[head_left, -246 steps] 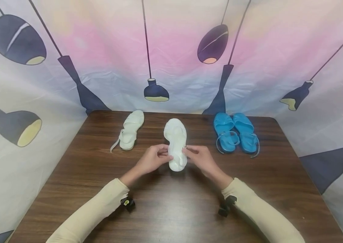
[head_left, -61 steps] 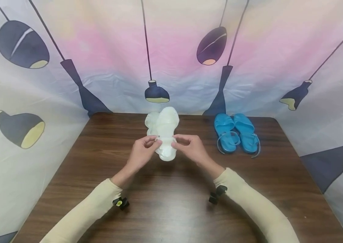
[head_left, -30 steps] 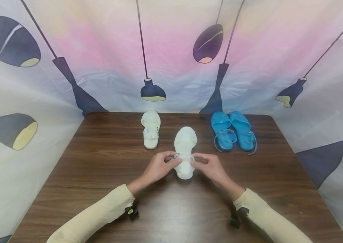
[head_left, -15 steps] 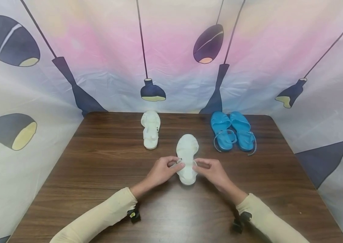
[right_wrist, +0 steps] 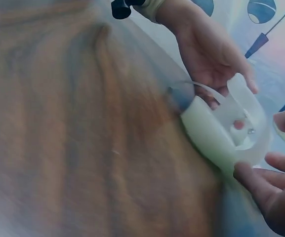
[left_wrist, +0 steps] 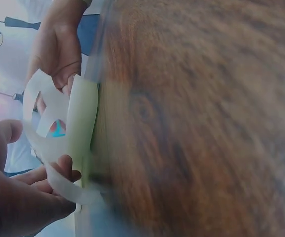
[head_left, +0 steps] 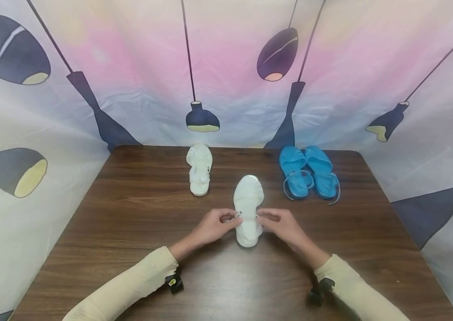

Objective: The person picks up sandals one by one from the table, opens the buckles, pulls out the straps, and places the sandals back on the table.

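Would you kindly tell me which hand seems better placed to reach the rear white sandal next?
Probably the left hand: it is at the side of the front white sandal nearer the rear white sandal. The right hand is opposite, nearer the blue sandals, and would likely have to reach across.

1. The head view looks forward and down from above the near side of the counter [head_left: 226, 281], far enough back that the patterned cloth [head_left: 138, 67] spans the top of the frame.
2. The left wrist view sits low and close, rolled sideways: counter on the right, the left hand [head_left: 214, 225] at lower left.
3. The right wrist view, also low, close and rolled, has counter on the left, the right hand [head_left: 286, 226] at lower right.
4. Both wrist views share the white sandal [head_left: 248, 200] between the hands, seen from opposite sides.
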### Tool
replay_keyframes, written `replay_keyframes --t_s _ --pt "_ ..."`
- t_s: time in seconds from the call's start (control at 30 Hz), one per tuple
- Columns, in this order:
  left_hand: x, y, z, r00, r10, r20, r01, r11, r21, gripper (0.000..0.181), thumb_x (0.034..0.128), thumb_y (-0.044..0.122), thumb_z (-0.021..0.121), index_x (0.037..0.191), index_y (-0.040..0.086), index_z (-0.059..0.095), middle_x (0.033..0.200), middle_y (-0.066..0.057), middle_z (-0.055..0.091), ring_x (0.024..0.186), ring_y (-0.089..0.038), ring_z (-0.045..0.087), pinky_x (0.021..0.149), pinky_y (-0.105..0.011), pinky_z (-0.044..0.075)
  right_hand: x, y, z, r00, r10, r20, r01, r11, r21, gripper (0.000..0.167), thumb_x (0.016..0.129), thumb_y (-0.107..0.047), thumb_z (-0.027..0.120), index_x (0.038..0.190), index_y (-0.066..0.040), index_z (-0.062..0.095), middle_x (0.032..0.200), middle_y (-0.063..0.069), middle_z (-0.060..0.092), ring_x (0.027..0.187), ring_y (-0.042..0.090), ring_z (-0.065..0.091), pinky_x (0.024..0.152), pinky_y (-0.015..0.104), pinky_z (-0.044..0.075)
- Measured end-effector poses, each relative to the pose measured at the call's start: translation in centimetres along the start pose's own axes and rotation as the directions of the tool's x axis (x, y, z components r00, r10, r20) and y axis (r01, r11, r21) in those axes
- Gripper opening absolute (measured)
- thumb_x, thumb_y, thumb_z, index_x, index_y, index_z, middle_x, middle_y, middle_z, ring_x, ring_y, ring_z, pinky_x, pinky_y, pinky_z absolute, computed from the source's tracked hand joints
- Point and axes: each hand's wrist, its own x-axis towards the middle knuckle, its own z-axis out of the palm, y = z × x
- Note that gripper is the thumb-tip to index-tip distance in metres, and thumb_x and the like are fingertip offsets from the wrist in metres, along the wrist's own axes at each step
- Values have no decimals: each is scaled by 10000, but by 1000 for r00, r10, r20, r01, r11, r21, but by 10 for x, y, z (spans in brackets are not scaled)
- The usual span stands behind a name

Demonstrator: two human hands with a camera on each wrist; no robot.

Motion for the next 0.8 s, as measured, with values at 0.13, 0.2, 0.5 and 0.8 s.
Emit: replay_keyframes --t_s 0.13,0.2,0.5,0.8 --pt "-1 -3 -3 1000 -12 28 14 998 -58 407 990 276 678 1274 -15 655 1254 -181 692 1161 -284 674 894 -346 571 8 -13 -6 988 -150 -41 136 960 -244 436 922 -397 767 1268 -135 726 1307 81 694 1238 273 635 999 500 531" --pt "-2 -5 -4 999 -15 30 17 997 -70 419 991 254 674 1296 -31 633 1265 -192 682 1163 -292 670 896 -332 569 12 -18 -7 975 -218 -29 195 917 -349 446 918 -431 762 1260 -147 732 1295 70 702 1244 271 633 1003 515 525" --pt "-5 -9 -8 999 -32 28 34 997 -73 349 982 181 675 1259 -29 644 1227 -177 698 1086 -255 686 832 -290 558 31 -36 4 957 -243 157 288 839 -462 453 919 -506 731 1222 -170 750 1128 11 752 964 160 681 810 364 584" --pt "-6 -12 -7 999 -22 45 25 998 -58 300 981 153 660 1216 -34 665 1145 -162 723 1018 -225 704 832 -283 564 41 -39 15 925 -233 301 358 802 -478 384 928 -428 744 1174 -134 763 1121 -3 760 1018 168 702 859 389 583"
